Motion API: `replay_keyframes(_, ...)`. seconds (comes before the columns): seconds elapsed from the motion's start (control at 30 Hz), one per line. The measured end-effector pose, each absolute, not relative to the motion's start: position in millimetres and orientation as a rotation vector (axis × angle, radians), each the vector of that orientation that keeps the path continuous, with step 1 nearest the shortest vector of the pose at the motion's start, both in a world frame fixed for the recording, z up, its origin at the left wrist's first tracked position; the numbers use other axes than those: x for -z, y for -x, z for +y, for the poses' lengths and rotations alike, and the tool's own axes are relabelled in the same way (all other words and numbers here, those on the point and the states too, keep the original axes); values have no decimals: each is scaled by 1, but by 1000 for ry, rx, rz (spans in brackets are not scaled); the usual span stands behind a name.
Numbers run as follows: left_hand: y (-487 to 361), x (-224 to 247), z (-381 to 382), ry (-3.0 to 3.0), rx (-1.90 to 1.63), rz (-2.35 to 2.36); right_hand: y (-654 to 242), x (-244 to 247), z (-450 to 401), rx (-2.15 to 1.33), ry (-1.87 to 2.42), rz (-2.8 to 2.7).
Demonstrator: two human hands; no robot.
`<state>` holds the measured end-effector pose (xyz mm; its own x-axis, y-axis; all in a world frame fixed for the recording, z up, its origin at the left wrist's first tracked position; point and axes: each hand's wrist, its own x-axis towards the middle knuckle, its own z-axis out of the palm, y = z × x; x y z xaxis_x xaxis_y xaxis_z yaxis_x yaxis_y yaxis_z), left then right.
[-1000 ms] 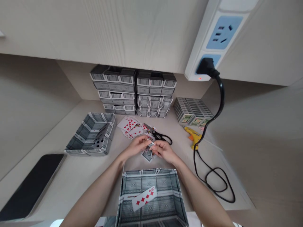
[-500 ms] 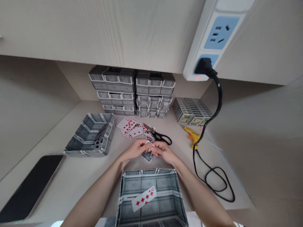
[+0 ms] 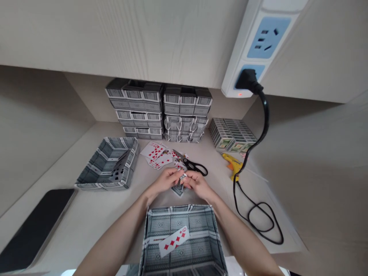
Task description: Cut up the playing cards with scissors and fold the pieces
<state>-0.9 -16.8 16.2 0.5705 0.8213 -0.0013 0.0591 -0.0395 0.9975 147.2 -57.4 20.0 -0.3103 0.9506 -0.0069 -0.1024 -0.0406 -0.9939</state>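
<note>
My left hand and my right hand meet over the desk, fingers pinched on a small playing card piece between them. Below the fingertips lies a grey-backed card. Just beyond are fanned red-suit cards and black-handled scissors. Nearest to me, between my forearms, stands an open box made of cards, with a nine of diamonds card inside.
Left are a card-made tray holding cards and a black phone-like slab. Stacked card boxes and card packs stand behind. Right are a yellow glue gun, its black cable and a power strip.
The small card piece between my fingers has been turned or folded and shows differently. Both hands stay in nearly the same place; the whole view has shifted slightly.
</note>
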Motion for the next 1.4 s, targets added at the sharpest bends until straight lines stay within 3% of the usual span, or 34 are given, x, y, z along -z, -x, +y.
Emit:
replay_keyframes(0.37,10,-16,-10,-1597,-727,806,-160,-19,-55,-2008,805,-977)
replay_keyframes(0.7,8,-20,-8,-1488,-890,877,-157,-17,-54,-1826,906,-1007)
replay_keyframes(1.2,8,-16,-9,-1150,-770,785,-161,-17,-52,-1838,811,-976)
replay_keyframes(1.4,6,-23,-11,-1245,-803,859,-156,-15,-52,-1630,1006,-1080)
